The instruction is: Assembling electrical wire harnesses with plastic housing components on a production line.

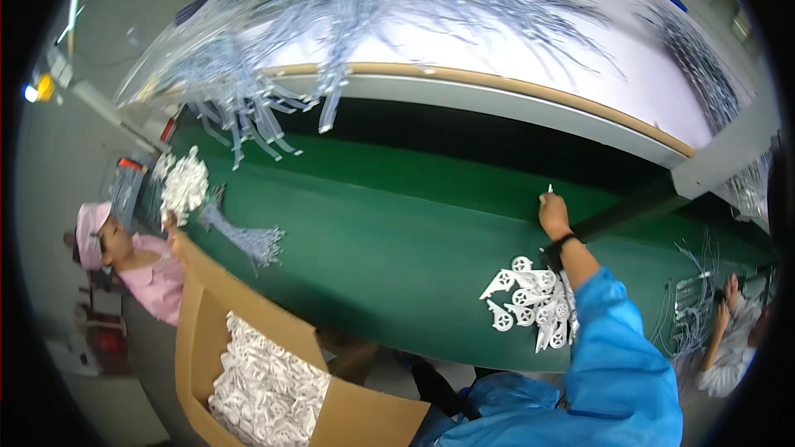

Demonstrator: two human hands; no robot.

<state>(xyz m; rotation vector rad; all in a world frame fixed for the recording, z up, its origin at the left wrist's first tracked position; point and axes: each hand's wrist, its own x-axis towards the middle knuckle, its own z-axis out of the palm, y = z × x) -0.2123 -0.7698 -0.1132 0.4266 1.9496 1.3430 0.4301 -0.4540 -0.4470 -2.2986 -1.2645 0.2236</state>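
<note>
Stretched out over the far side of the green table point(389, 269), my right hand point(554, 217) has its fingers closed. A small white tip point(550, 188) pokes out above them, and most of that piece is hidden in the hand. Between my right forearm and the table's middle lies a loose pile of white plastic parts point(536, 302), each with a spoked wheel-like ring and a pointed arm. My left hand does not show.
An open cardboard box point(377, 410) full of similar white parts stands at the lower left. Clear strips point(331, 74) hang from the raised shelf point(530, 91). A bundle of thin strands point(248, 236) and a white heap point(184, 186) lie left, near a pink-clad person point(149, 273). Another person point(733, 339) works at right.
</note>
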